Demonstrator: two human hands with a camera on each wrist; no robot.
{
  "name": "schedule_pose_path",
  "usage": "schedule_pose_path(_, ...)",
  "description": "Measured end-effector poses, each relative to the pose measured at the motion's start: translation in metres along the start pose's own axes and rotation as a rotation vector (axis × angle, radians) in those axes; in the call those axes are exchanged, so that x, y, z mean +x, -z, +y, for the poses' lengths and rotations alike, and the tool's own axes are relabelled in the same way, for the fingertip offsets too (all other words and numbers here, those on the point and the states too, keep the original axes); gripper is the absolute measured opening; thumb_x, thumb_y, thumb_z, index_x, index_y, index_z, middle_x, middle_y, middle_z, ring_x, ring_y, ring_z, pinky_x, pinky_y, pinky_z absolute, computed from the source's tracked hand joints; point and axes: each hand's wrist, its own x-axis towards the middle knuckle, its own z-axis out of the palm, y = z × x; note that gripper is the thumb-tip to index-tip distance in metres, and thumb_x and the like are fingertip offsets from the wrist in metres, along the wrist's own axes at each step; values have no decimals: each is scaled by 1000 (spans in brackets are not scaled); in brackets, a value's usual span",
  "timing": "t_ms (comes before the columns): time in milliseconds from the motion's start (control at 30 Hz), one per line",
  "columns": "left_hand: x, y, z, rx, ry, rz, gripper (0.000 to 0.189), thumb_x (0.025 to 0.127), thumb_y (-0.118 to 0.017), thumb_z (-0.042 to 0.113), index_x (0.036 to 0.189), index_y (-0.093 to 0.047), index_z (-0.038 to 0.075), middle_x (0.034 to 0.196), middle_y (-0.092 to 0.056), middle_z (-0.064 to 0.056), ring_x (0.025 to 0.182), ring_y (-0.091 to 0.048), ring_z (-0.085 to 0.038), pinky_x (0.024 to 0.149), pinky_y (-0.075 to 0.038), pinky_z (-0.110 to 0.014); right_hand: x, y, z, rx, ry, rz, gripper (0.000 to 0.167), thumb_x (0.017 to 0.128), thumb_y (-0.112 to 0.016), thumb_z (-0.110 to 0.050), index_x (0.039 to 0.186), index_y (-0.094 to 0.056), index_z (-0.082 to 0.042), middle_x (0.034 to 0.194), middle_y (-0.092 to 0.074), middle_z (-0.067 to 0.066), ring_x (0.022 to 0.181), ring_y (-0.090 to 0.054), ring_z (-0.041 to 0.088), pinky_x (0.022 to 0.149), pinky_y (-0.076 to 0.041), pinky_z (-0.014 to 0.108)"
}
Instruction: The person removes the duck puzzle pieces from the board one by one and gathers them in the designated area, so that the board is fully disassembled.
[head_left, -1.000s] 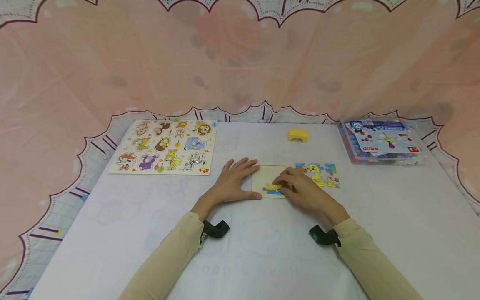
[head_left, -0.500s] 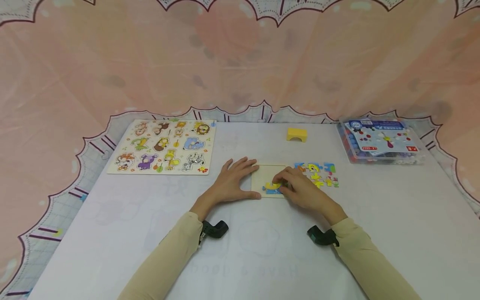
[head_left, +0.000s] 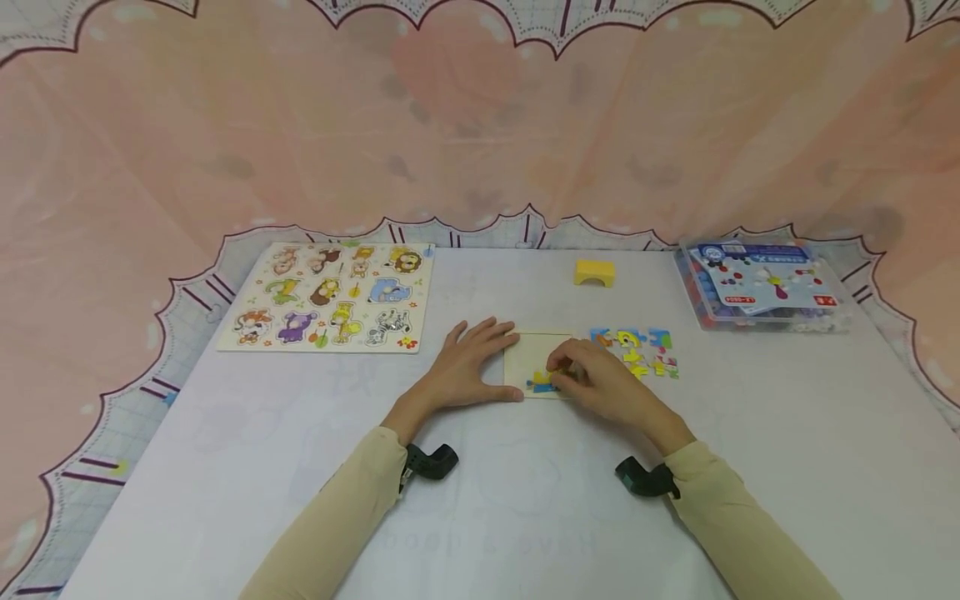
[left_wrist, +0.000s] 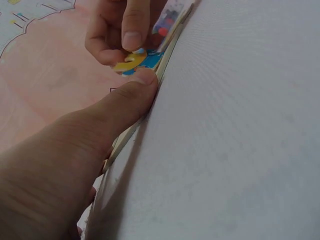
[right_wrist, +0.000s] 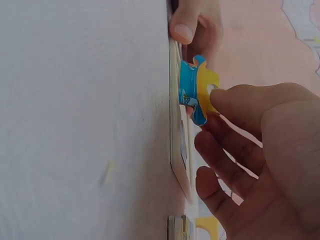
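A small wooden puzzle tray (head_left: pixel 525 354) lies on the white table between the hands. Along its left side, the left hand (head_left: pixel 474 367) rests with fingers spread, fingertips at the far corner and thumb (left_wrist: pixel 142 77) at the near one. The right hand (head_left: pixel 609 382) pinches a blue and yellow jigsaw piece (right_wrist: pixel 189 82) between thumb and fingers. Tilted up, the piece has its blue edge right at the tray's near part. Part of the tray's right side is hidden behind the right hand. Beside that hand lie several loose jigsaw pieces (head_left: pixel 636 365) in yellow, blue and green.
An animal puzzle board (head_left: pixel 352 292) lies at the back left. A yellow arch block (head_left: pixel 595 272) stands behind the tray. At the back right is a clear plastic box (head_left: pixel 765 287) with a printed sheet on top. A patterned pink cloth (head_left: pixel 480 125) hangs behind the table.
The jigsaw piece has tilted in the right hand's fingers, so less of its yellow part shows. The left hand stays in place on the tray.
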Motion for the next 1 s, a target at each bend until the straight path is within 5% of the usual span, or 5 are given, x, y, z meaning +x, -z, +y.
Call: schedule_pose_path(1000, -1, 2, 1, -12, 11, -16, 87, 73, -69, 62, 144, -40, 21, 155, -30, 4, 147, -16, -20, 119, -3, -50, -14, 9, 13, 128, 28, 89, 9, 89, -62, -5, 93, -58, -12, 89, -60, -1, 78, -53, 11, 65, -47, 19)
